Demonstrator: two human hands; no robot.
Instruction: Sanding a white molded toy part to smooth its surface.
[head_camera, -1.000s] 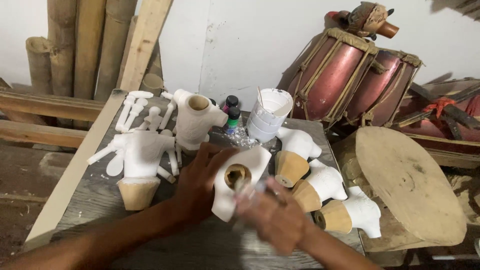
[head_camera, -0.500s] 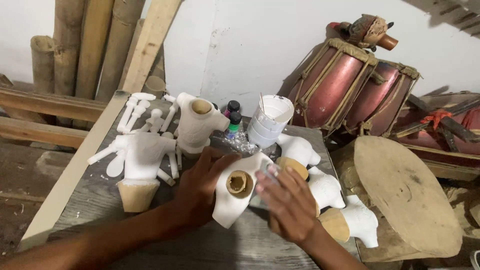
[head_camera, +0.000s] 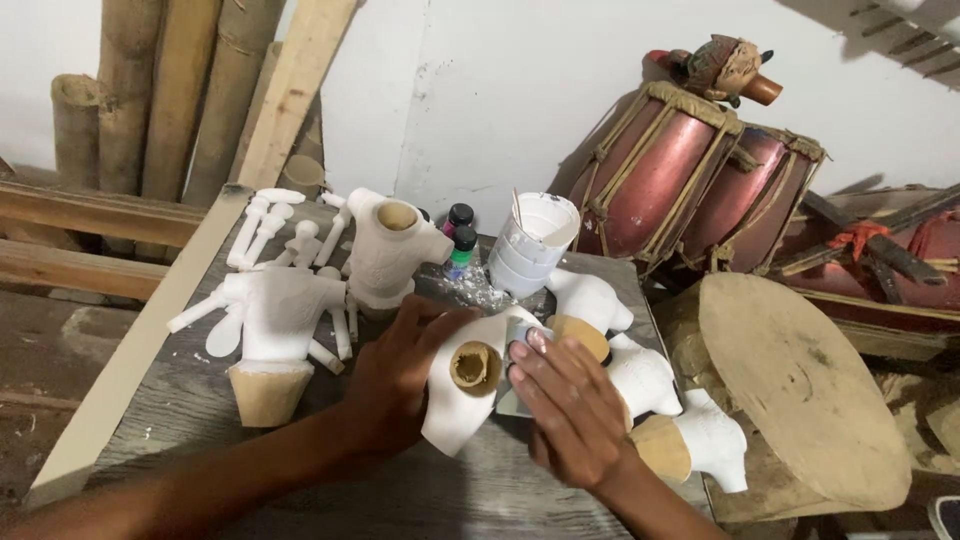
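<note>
The left hand (head_camera: 400, 375) has its fingers clamped on a white puppet torso (head_camera: 465, 385) at the desk's (head_camera: 180, 420) centre. At its 3 o'clock, the right hand's (head_camera: 570, 410) fingers press sandpaper (head_camera: 518, 333) against it.

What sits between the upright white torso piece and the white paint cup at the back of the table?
In the head view, two small bottles stand between the white torso piece and the white cup.
</note>
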